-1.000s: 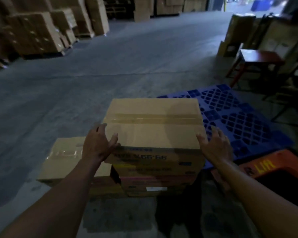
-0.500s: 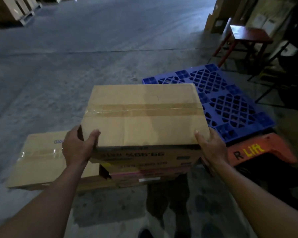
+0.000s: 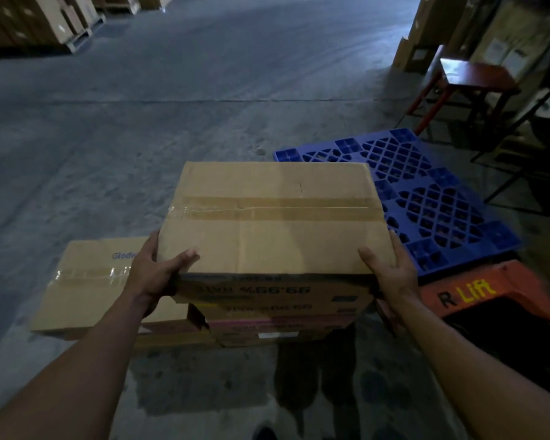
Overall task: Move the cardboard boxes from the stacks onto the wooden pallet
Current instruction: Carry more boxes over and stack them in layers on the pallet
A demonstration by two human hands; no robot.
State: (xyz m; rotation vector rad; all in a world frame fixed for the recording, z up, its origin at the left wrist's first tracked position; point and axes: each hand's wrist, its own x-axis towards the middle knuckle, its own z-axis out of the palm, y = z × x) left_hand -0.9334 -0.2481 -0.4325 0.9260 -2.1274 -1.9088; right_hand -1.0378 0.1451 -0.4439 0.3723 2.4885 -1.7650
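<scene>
Voice 1: Both grips have closed in since a second ago. They were spread flat against the sides of the top cardboard box (image 3: 273,217), and now they sit at its near corners.

Voice 2: The left grip (image 3: 153,271) is clamped on the near left corner, thumb over the lid and fingers curled round the side. The right grip (image 3: 391,271) mirrors it on the near right corner, thumb on top and palm against the side wall.

Voice 1: And where does that box sit?

Voice 2: On top of the stack of printed boxes (image 3: 267,309), with its near edge overhanging the one beneath. Whether it has left the stack, nobody can tell from up here. A brown tape seam runs across its lid.

Voice 1: Off to the left there's a low taped box (image 3: 86,281) lying flat, touching the stack, with blue lettering on its lid.

Voice 2: Just right of the stack lies the blue plastic pallet (image 3: 426,192), bare lattice showing, its near edge resting over an orange pallet jack (image 3: 489,293) marked "R Lift".

Voice 1: Beyond the pallet stands a red stool (image 3: 470,74). Far across the concrete floor (image 3: 140,122), at the top left, stand more box stacks (image 3: 29,20).
</scene>
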